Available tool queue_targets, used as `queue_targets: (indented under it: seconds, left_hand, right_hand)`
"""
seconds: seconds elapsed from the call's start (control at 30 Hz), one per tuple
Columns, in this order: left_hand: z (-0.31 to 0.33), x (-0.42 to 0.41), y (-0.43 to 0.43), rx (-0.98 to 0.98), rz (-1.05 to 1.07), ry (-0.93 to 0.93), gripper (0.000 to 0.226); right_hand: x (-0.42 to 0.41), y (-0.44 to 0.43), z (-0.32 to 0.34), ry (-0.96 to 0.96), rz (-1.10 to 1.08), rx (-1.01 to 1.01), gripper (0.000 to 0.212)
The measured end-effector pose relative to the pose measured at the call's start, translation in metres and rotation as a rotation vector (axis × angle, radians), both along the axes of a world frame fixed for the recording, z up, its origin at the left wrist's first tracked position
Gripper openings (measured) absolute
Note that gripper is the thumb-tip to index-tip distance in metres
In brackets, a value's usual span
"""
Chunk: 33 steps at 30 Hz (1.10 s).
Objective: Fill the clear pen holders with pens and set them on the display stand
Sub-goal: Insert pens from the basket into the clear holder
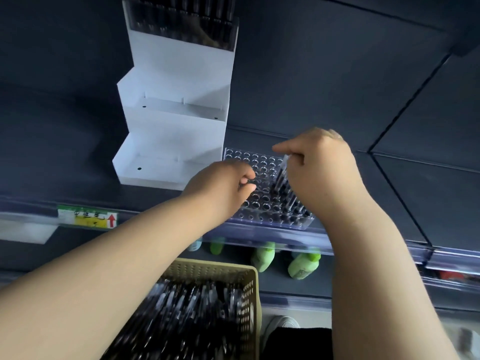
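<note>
— Head view. Shows clear pen holder (262, 162) flat on the dark shelf (337, 100), just right of the white display stand (176, 113).
— And each grip?
— Right grip (319, 165): curled round one pen (281, 172), tilted, tip down over the holder's right-hand holes, beside seated pens (293, 203). Left grip (223, 188): fingers curled at the holder's left side; cannot tell whether holding anything.
— Elsewhere?
— Filled holder (181, 24) on the stand's top tier; beige basket (249, 294) of pens below; green bottles (302, 265) underneath.
</note>
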<state>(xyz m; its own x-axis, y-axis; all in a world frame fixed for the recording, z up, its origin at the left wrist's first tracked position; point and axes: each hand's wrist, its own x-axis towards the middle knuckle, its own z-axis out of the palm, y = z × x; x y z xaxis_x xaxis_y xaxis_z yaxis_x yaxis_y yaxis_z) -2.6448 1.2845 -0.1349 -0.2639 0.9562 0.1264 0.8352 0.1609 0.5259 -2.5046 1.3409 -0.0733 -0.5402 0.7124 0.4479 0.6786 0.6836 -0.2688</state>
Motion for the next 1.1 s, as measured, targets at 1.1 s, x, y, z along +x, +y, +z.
queue_targets:
  seconds: [1.1]
  left_hand:
    - [-0.184, 0.013, -0.133, -0.72, 0.181, 0.082, 0.022]
  right_hand:
    - [-0.023, -0.127, -0.241, -0.496, -0.355, -0.93, 0.027]
